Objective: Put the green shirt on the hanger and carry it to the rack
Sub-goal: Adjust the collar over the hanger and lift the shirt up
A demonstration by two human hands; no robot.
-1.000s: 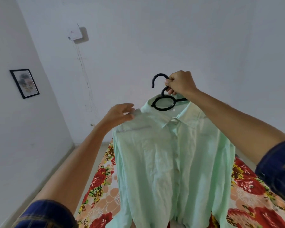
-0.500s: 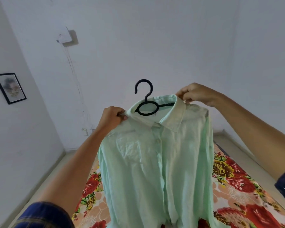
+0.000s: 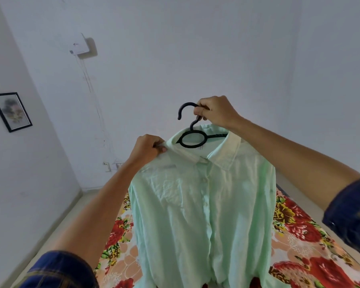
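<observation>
While my right hand (image 3: pixel 215 112) grips the hanger (image 3: pixel 192 129) by its hook to bear the weight, left hand (image 3: pixel 148 149) pinches the shirt (image 3: pixel 202 215) shoulder, seating it; shirt hangs above the bed (image 3: pixel 299 235).

shirt (image 3: pixel 204 215) hem cut off below, hanger (image 3: pixel 192 129) arms hidden inside
</observation>
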